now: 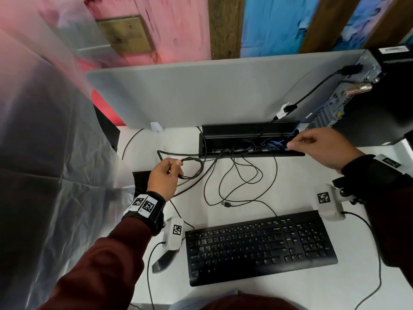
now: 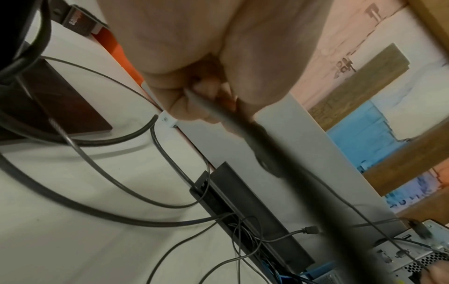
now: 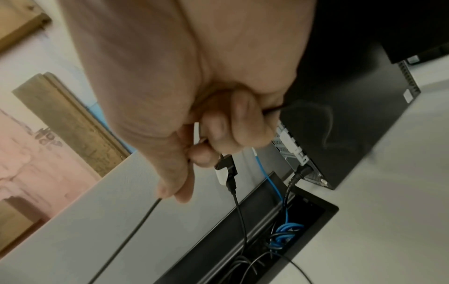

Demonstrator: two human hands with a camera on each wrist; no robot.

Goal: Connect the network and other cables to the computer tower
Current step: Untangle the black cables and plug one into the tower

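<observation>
Cables (image 1: 237,175): thin, black, tangled loops on white desk (image 1: 290,294).

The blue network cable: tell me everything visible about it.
The blue network cable is thin, round and plastic-looking. It runs from the back of the computer tower down into the open black cable tray set in the desk, where it bunches in loops among black cables. Its tower end is too small to judge. The right hand is close by, pinching a thin black cable.

Cables and tower at the desk's back edge

The black computer tower (image 1: 366,113) stands at the right, a blue network cable (image 3: 263,173) and black cables (image 1: 237,173) strewn from the tray.
</observation>
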